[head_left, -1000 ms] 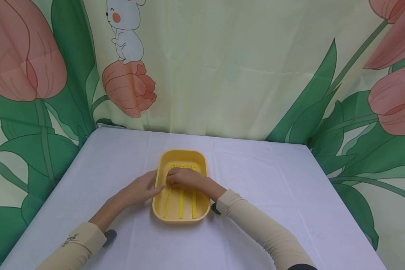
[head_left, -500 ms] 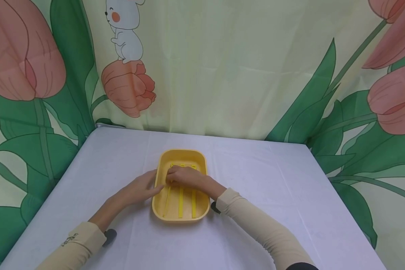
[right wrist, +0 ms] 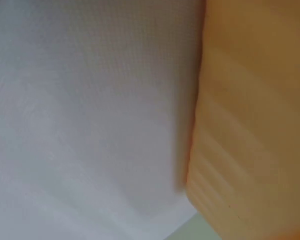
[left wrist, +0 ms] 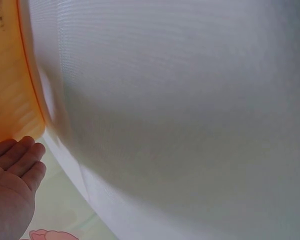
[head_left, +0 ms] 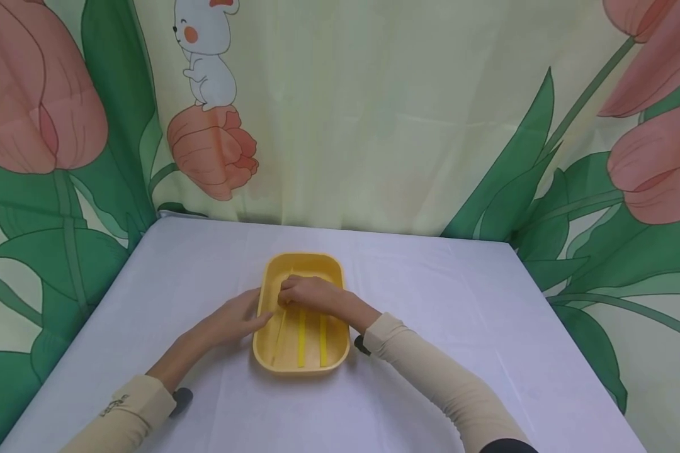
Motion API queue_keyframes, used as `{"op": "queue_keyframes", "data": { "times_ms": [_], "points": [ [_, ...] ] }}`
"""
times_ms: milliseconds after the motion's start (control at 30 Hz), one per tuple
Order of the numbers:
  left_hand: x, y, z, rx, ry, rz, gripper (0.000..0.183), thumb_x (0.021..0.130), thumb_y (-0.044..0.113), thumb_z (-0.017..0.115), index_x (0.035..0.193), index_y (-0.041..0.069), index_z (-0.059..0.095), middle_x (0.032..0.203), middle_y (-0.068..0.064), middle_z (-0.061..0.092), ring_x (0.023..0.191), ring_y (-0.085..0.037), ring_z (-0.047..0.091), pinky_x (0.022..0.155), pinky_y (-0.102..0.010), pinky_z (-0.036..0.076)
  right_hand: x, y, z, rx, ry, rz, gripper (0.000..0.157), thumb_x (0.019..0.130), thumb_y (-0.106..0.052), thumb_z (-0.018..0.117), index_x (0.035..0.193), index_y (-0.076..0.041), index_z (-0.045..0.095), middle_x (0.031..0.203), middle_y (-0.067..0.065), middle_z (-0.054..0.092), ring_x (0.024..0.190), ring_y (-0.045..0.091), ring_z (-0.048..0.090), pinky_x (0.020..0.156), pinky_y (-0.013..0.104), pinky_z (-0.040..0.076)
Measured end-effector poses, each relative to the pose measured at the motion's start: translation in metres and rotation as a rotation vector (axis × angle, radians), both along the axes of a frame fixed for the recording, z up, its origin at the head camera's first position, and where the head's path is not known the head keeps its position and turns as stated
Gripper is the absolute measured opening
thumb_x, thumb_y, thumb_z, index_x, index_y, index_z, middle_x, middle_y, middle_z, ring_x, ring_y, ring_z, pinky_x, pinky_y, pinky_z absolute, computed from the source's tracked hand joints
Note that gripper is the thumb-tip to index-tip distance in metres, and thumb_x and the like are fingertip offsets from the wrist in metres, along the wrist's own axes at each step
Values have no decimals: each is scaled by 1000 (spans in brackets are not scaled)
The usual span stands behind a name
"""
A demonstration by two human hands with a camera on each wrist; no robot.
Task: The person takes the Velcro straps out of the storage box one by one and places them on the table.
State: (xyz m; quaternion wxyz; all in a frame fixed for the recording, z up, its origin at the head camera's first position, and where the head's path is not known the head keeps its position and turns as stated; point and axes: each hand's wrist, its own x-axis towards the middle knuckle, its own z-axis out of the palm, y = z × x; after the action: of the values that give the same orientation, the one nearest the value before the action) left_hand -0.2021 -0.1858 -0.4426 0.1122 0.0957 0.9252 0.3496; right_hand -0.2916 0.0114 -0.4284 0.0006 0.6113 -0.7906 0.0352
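Note:
A yellow tray (head_left: 303,370) with rounded corners stands on the table. Inside it, two flat yellow cable ties, the middle one (head_left: 301,343) and the right one (head_left: 323,343), lie side by side lengthwise. A third cable tie (head_left: 279,336), at the left, shows as a thin, dull line. My right hand (head_left: 311,294) reaches over the tray's right wall and pinches this left tie with curled fingers; the fingertips are hidden. Along the tray's left side rests my left hand (head_left: 232,318), fingers extended on the outer wall and thumb at the rim. The left wrist view shows its straight fingers (left wrist: 25,160).
A white cloth (head_left: 430,340) covers the table. Behind it hangs a curtain (head_left: 362,113) printed with tulips and a rabbit. The right wrist view is mostly cloth and the tray's outer wall (right wrist: 250,125).
The left cable tie has turned from a flat strip to a thin line under my right hand, which has shifted slightly. The left hand stays at the tray.

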Motion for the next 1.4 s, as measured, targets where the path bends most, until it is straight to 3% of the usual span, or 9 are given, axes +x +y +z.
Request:
{"op": "queue_keyframes", "data": {
  "times_ms": [200,467,733,900,1100,1233,1400],
  "points": [
    [2,2,0,-1,-5,3,71,91,43,57,147,7,30,145,-15,38,133,-35,32,104,-55,29,2,2,12,23,24,-2,14,93,-7,59,97,-15,70,97,-4,60,92,11,50,80,11,40],
    [2,1,2,-16,2,-3,71,92,44,56,147,7,30,144,-15,39,132,-35,34,103,-55,30,0,7,17,22,-41,5,12,91,-8,63,98,-13,70,96,-4,60,91,10,50,81,9,40],
    [2,2,5,-20,23,-29,68,93,39,56,146,5,31,143,-17,40,132,-36,34,104,-55,29,4,15,30,29,-45,-6,12,89,-5,64,99,-11,70,96,-3,60,90,10,49,79,9,41],
    [2,1,4,-17,26,-34,68,93,39,55,145,2,31,142,-20,40,131,-38,34,104,-56,29,6,19,37,7,-5,-3,14,89,-2,63,98,-11,69,93,-3,60,86,10,49,75,10,42],
    [3,1,0,-7,8,-23,70,93,40,56,146,2,30,142,-20,39,131,-39,33,104,-56,29,4,26,46,-59,108,17,12,89,-3,63,94,-12,68,90,-3,60,83,9,51,73,12,42],
    [4,2,0,5,-2,-21,70,93,41,56,146,4,30,142,-18,40,131,-37,34,103,-57,29,2,36,55,-82,144,-27,10,88,-8,66,96,-13,69,95,-5,63,87,8,54,73,13,45],
    [5,3,6,6,-10,-12,70,93,43,56,146,6,30,142,-17,40,131,-37,34,104,-57,28,-3,51,65,-66,124,-89,12,87,-7,67,98,-13,68,97,-6,61,88,7,53,71,13,46]
  ]
}}
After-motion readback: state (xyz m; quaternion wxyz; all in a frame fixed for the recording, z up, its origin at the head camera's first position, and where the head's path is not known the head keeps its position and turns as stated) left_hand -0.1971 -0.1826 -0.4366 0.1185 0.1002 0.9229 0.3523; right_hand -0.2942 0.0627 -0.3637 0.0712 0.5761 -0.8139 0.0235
